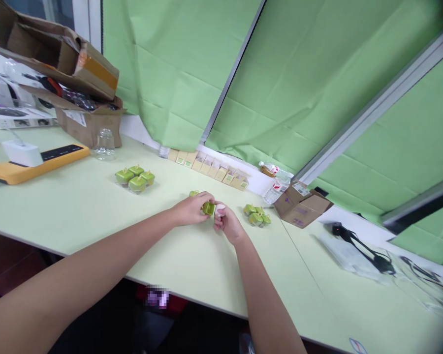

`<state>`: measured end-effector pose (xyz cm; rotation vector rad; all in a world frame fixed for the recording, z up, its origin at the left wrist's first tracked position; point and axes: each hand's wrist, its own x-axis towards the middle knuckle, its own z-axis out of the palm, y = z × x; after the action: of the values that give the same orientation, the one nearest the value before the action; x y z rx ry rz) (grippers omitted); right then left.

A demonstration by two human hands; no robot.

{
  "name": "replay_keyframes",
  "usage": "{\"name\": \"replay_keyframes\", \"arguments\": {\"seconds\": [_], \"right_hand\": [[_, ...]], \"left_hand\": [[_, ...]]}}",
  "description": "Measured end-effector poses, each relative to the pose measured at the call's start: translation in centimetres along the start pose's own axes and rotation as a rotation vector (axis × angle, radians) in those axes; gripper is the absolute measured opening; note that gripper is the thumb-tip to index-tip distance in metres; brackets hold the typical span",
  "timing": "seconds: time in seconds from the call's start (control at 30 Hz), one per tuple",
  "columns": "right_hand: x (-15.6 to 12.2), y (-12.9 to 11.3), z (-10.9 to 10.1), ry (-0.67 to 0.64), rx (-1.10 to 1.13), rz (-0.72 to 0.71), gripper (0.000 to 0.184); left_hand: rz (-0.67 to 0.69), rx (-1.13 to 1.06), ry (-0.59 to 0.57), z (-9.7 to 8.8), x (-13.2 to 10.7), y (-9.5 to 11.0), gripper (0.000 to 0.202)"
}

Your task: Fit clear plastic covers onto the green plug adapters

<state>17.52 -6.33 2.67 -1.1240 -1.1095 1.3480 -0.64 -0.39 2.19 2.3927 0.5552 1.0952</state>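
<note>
My left hand (191, 210) is closed round a small hollow green piece (207, 208), its cavity turned toward my other hand. Between the fingertips of my right hand (231, 226) sits a small round white piece (219, 210), close beside the green one. Whether the two pieces touch, I cannot tell. Just behind my left hand, another green-topped container (194, 193) is partly hidden. A cluster of small green-topped containers (137, 184) stands to the left on the table, and a similar cluster (256, 218) stands to the right.
Small cardboard boxes (208, 166) line the table's back edge. Plastic bottles (276, 189) and an open carton (300, 204) are at back right, black cables (369, 253) farther right. An orange power strip (55, 160), a clear jar (105, 145) and stacked cartons (88, 125) occupy the left.
</note>
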Motion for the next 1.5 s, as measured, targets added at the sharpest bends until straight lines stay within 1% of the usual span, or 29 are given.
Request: {"name": "replay_keyframes", "arguments": {"seconds": [0.1,0.17,0.2,0.27,0.33,0.37,0.43,0.5,0.57,0.63,0.7,0.77,0.83,0.9,0.97,1.03,1.17,1.23,1.3,1.33,1.4,1.47,1.5], "right_hand": [[-0.1,-0.5,-0.4,0.044,0.039,-0.063,0.039],[0.0,-0.6,-0.8,0.153,-0.051,-0.095,0.033],[0.1,-0.5,-1.1,0.234,-0.157,-0.113,0.029],[0.3,-0.1,-1.5,0.390,-0.478,-0.178,0.024],[0.5,0.3,-1.8,0.473,-0.824,-0.279,0.023],[0.5,0.5,-1.8,0.485,-0.955,-0.324,0.024],[0.6,0.9,-1.9,0.498,-1.110,-0.365,0.028],[0.6,1.2,-1.9,0.494,-1.180,-0.342,0.035],[0.5,1.5,-2.0,0.440,-1.217,-0.289,0.041],[0.4,1.5,-2.0,0.373,-1.219,-0.254,0.044],[0.2,1.2,-1.7,0.390,-1.171,-0.302,0.042],[0.0,0.5,-1.2,0.477,-1.061,-0.443,0.036],[-0.2,-0.3,-0.4,0.534,-0.898,-0.593,0.023],[-0.3,-0.7,0.4,0.491,-0.755,-0.660,0.014],[-0.2,-0.7,1.2,0.392,-0.687,-0.635,0.013],[0.0,-0.3,1.6,0.334,-0.652,-0.570,0.014],[0.3,0.2,1.6,0.354,-0.503,-0.454,0.017],[0.4,0.2,1.4,0.366,-0.440,-0.429,0.019],[0.4,-0.1,1.3,0.373,-0.399,-0.408,0.021],[0.4,-0.2,1.2,0.374,-0.389,-0.393,0.022],[0.3,-0.4,1.1,0.377,-0.392,-0.364,0.025],[0.2,-0.5,1.1,0.375,-0.406,-0.338,0.026],[0.2,-0.5,1.1,0.368,-0.413,-0.328,0.026]], "left_hand": [[-0.021,-0.007,0.068,-0.5,0.0,-0.1,0.050],[-0.043,-0.020,0.112,-0.7,0.0,-0.3,0.056],[-0.049,-0.025,0.132,-0.8,0.1,-0.5,0.058],[-0.039,-0.033,0.168,-0.9,0.2,-0.7,0.058],[-0.013,-0.039,0.195,-0.8,0.3,-0.9,0.056],[0.000,-0.040,0.204,-0.8,0.4,-1.0,0.055],[0.017,-0.035,0.216,-0.7,0.5,-1.0,0.054],[0.029,-0.024,0.220,-0.6,0.5,-0.9,0.055],[0.036,-0.017,0.216,-0.6,0.5,-0.8,0.055],[0.030,-0.013,0.204,-0.7,0.4,-0.6,0.056],[0.016,-0.010,0.187,-0.8,0.3,-0.5,0.058],[0.013,-0.003,0.161,-0.8,0.3,-0.3,0.060],[0.033,0.013,0.131,-0.8,0.3,0.0,0.060],[0.061,0.034,0.103,-0.6,0.3,0.2,0.058],[0.096,0.049,0.079,-0.3,0.4,0.6,0.054],[0.139,0.054,0.061,0.0,0.4,1.0,0.051],[0.197,0.049,0.028,0.5,0.4,1.6,0.055],[0.182,0.044,0.043,0.5,0.4,1.4,0.059],[0.129,0.046,0.085,0.3,0.4,0.9,0.057],[0.100,0.053,0.096,0.3,0.4,0.6,0.052],[0.071,0.076,0.083,0.1,0.5,-0.1,0.036],[0.087,0.098,0.055,0.0,0.6,-0.6,0.024],[0.101,0.105,0.049,-0.1,0.6,-0.8,0.022]]}}
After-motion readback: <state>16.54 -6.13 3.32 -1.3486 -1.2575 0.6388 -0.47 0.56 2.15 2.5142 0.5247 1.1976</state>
